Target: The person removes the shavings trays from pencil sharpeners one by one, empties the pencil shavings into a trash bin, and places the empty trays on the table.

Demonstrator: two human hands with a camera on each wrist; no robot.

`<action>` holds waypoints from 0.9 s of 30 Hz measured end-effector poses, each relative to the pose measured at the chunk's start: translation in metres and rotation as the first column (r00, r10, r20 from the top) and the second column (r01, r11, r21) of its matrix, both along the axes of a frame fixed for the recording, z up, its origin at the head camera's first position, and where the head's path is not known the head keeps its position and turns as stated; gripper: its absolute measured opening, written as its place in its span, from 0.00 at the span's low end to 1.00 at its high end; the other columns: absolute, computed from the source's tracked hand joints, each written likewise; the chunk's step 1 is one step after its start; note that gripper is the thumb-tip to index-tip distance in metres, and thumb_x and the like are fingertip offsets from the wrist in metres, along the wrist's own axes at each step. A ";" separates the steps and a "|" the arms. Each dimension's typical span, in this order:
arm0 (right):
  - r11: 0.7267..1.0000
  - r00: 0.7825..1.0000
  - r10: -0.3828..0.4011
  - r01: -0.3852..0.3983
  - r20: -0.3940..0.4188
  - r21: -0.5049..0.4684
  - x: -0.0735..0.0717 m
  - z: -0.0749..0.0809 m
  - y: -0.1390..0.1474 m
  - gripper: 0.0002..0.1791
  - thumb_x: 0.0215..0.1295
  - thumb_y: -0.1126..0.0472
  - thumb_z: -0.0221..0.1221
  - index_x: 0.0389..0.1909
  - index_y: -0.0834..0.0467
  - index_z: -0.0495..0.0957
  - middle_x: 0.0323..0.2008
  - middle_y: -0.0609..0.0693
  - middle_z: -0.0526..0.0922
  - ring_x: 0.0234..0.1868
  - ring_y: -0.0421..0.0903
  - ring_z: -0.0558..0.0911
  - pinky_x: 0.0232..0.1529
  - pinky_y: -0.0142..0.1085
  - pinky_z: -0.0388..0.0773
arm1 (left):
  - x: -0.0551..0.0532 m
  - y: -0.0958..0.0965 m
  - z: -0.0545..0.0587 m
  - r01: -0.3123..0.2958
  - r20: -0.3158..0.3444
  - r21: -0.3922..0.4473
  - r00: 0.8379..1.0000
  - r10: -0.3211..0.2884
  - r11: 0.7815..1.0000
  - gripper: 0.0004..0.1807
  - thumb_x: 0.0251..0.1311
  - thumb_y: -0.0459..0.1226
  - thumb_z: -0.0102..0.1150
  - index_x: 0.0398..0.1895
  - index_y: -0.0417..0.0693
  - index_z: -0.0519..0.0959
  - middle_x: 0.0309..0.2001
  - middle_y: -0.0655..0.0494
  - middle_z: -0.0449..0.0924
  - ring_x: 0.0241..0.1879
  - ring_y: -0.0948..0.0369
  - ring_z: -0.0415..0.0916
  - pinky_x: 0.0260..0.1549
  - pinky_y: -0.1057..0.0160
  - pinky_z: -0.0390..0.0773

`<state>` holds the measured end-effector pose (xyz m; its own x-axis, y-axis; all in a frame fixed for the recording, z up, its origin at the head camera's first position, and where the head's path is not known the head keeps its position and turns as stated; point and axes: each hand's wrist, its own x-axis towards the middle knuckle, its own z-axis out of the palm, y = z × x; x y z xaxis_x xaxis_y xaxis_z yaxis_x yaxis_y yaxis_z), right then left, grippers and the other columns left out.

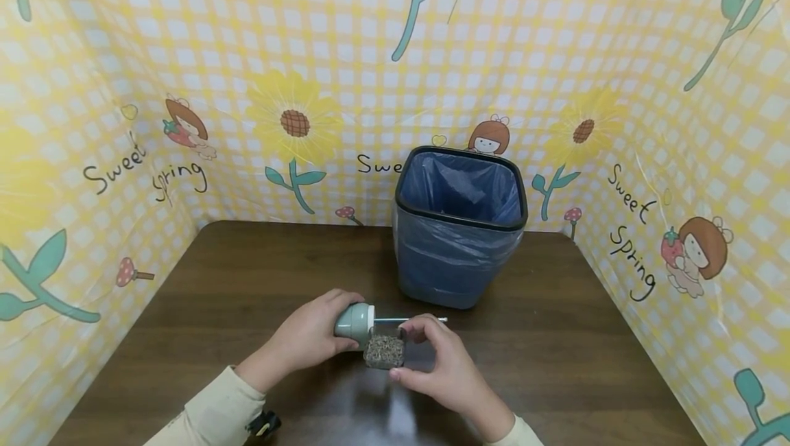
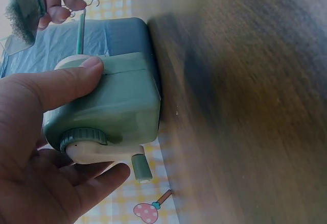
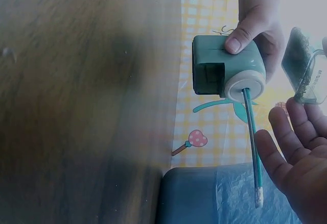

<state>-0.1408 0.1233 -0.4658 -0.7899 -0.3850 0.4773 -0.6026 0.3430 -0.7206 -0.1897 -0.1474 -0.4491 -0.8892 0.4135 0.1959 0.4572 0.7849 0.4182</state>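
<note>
My left hand (image 1: 308,333) grips a green crank pencil sharpener (image 1: 350,323) by its body, held above the table. A green pencil (image 1: 407,320) sticks out of its white front collar (image 3: 244,85), eraser end outward. At the back, the crank handle (image 2: 142,169) hangs below the fingers in the left wrist view. The sharpener's drawer opening (image 3: 208,78) is empty. Between thumb and fingers, my right hand (image 1: 441,367) holds the clear shavings drawer (image 3: 319,78), close in front of the sharpener. Grey-brown pencil shavings (image 1: 386,348) fill much of it.
A blue trash bin (image 1: 447,271) lined with a clear plastic bag stands behind the hands, right of centre. The dark wooden table (image 1: 265,261) is enclosed by yellow checked cloth (image 1: 345,41) with printed flowers. Small specks dot the tabletop.
</note>
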 end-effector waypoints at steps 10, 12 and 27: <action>1.000 1.000 -0.005 0.005 -0.005 -0.005 0.000 0.002 -0.003 0.31 0.49 0.57 0.80 0.54 0.53 0.77 0.47 0.45 0.83 0.48 0.47 0.82 0.50 0.41 0.81 | 0.000 -0.001 -0.003 0.018 0.005 0.002 1.000 -0.018 1.000 0.39 0.42 0.45 0.84 0.61 0.55 0.77 0.54 0.61 0.79 0.45 0.63 0.77 0.45 0.56 0.80; 1.000 1.000 -0.003 0.003 0.002 -0.001 0.000 0.002 -0.003 0.31 0.49 0.57 0.80 0.54 0.52 0.78 0.47 0.44 0.83 0.48 0.46 0.82 0.50 0.42 0.81 | -0.001 -0.001 -0.005 0.023 0.007 -0.001 1.000 -0.023 1.000 0.39 0.42 0.45 0.84 0.61 0.54 0.77 0.55 0.61 0.79 0.45 0.63 0.77 0.45 0.56 0.80; 1.000 1.000 0.014 -0.014 -0.014 0.019 -0.003 -0.001 -0.004 0.30 0.53 0.50 0.78 0.55 0.49 0.77 0.48 0.41 0.81 0.50 0.43 0.81 0.50 0.41 0.81 | 0.001 -0.005 -0.011 0.038 0.023 -0.014 0.999 -0.038 0.999 0.38 0.41 0.45 0.84 0.60 0.53 0.77 0.54 0.60 0.79 0.45 0.63 0.77 0.45 0.56 0.79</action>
<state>-0.1434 0.1190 -0.4667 -0.7777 -0.4053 0.4806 -0.6173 0.3481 -0.7055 -0.1884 -0.1520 -0.4597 -0.8770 0.4496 0.1693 0.4771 0.7732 0.4178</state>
